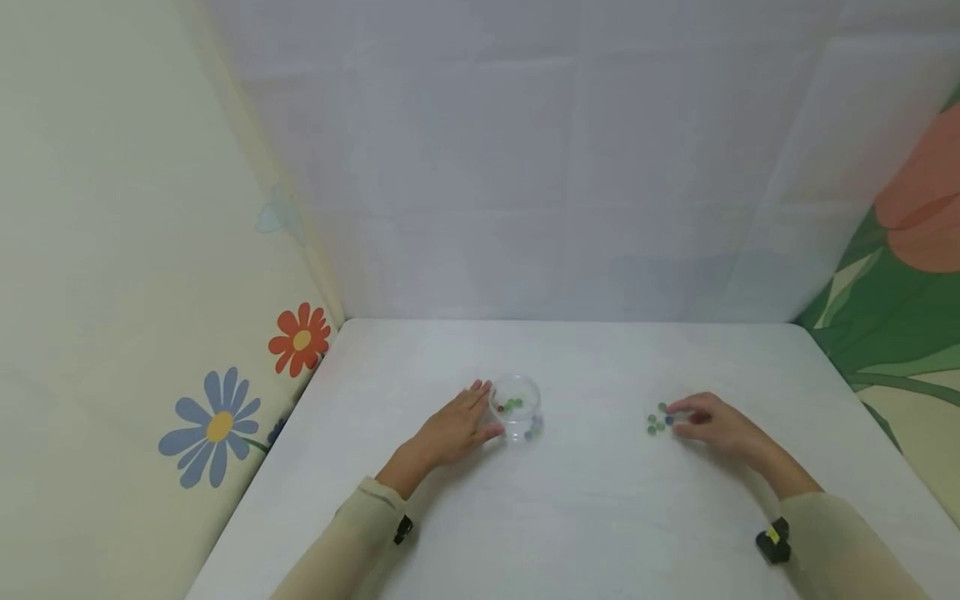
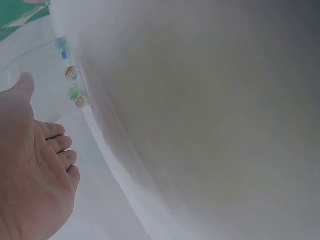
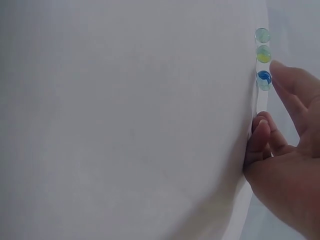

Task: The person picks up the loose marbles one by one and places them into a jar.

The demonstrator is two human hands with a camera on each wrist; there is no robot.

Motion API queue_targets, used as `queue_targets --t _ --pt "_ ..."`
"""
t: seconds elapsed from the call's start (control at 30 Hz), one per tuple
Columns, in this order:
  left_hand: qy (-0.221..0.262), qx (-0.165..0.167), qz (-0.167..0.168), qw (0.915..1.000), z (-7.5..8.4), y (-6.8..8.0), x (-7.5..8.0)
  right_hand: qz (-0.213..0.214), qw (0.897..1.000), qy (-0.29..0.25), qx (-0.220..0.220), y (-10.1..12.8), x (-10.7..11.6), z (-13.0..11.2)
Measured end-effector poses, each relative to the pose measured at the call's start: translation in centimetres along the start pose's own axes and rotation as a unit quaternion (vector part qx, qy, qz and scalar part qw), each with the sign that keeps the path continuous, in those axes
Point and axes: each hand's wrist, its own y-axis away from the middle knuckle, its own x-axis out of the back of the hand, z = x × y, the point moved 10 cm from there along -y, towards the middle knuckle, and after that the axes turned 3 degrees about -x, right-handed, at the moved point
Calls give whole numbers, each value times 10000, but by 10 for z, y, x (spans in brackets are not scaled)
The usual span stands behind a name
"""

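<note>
Marbles in a small loose cluster on the white table, well to the right of the clear cup. Already holding a few more marbles, that cup, as seen through its wall from the left wrist.

Left hand: flat and relaxed, fingers straight, gripping nothing, fingertips and thumb against the cup's left side. Good as a brace; better kept low and steady, without pushing, since a light clear cup probably slides easily on a smooth tabletop.

Right hand: just beside the cluster, forefinger and thumb reaching out, the other fingers tucked under, nothing pinched yet as far as can be told. From the right wrist, forefinger tip right next to the blue marble, with a yellow-green marble and a pale marble in line beyond it.

For a clean pick:
- Take the nearest one, the blue marble, alone.
- Close thumb and forefinger from opposite sides, low, near the tabletop; a touch from one side only likely sends glass rolling into its neighbours.
- Keep the tucked fingers off the table's other marbles.
- Squeeze gently but fully before lifting.
- Avoid a sweep of the wrist through the cluster.
</note>
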Motion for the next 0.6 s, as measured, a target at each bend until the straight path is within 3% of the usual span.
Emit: queue_targets --t 0.6 --pt "80 93 -101 9999 -1 -1 -2 349 9984 420 -138 -4 -5 2"
